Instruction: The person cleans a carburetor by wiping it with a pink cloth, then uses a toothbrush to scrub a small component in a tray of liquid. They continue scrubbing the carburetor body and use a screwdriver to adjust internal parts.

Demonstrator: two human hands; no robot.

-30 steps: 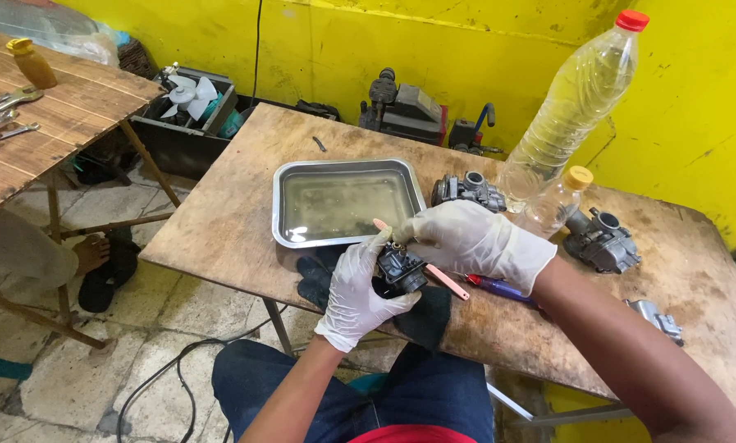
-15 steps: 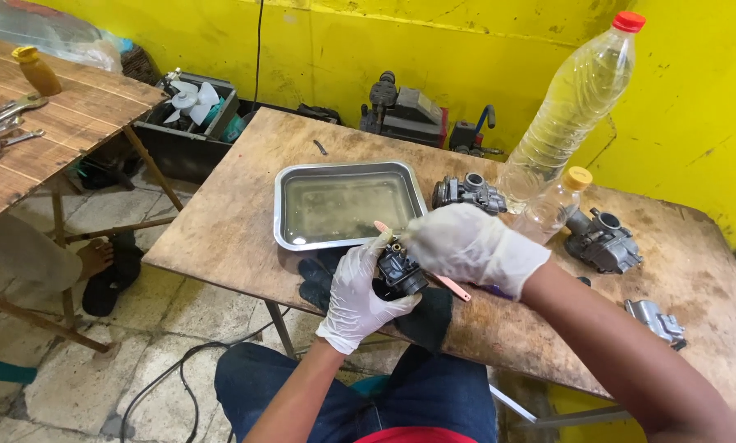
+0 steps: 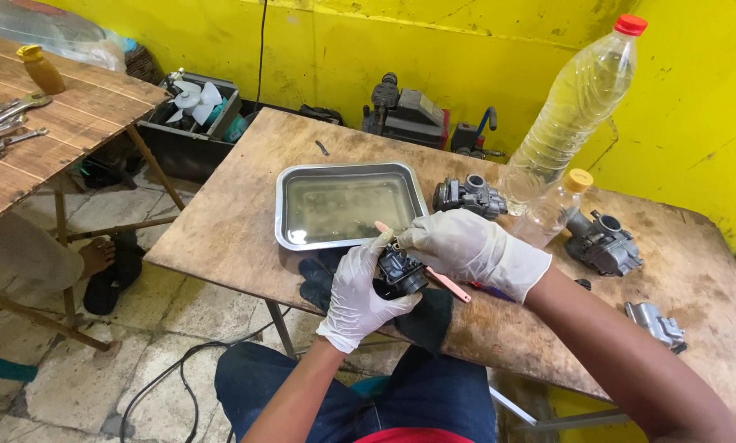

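My left hand [image 3: 358, 289], in a white glove, grips a small dark carburetor body [image 3: 402, 269] over the near edge of the wooden table [image 3: 245, 213]. My right hand [image 3: 466, 247], also gloved, holds a pink-handled brush [image 3: 446, 285] against the top of that part; its tip shows near the steel tray [image 3: 284, 207]. A dark cloth [image 3: 425, 320] lies under both hands. The tray holds a shallow layer of clear liquid.
Two grey carburetors [image 3: 466, 197] [image 3: 604, 244] and a small metal part [image 3: 655, 323] lie on the table. A tall clear bottle with a red cap [image 3: 577, 102] and a small yellow-capped bottle [image 3: 555, 210] stand right of the tray. Wrenches [image 3: 3, 119] lie on the left bench.
Both hands have stayed over the dark cloth with the part between them; the right hand has shifted slightly on the brush. Nothing was let go.
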